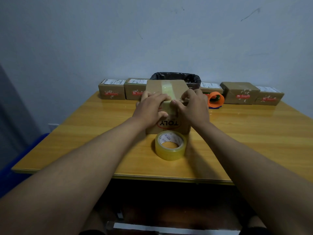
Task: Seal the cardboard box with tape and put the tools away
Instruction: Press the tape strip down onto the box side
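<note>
cardboard box sitting mid-table, taped top | left hand and right hand pressing flat on its near edge, gripping nothing | tape roll lying just before it | orange dispenser partly hiding behind right hand | parcels lining blue-grey wall

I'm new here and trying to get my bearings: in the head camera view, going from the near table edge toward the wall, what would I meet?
Clear roll of packing tape → brown cardboard box with a red oval logo, pressed by the left hand and right hand → black-lined bin by the wall.
</note>
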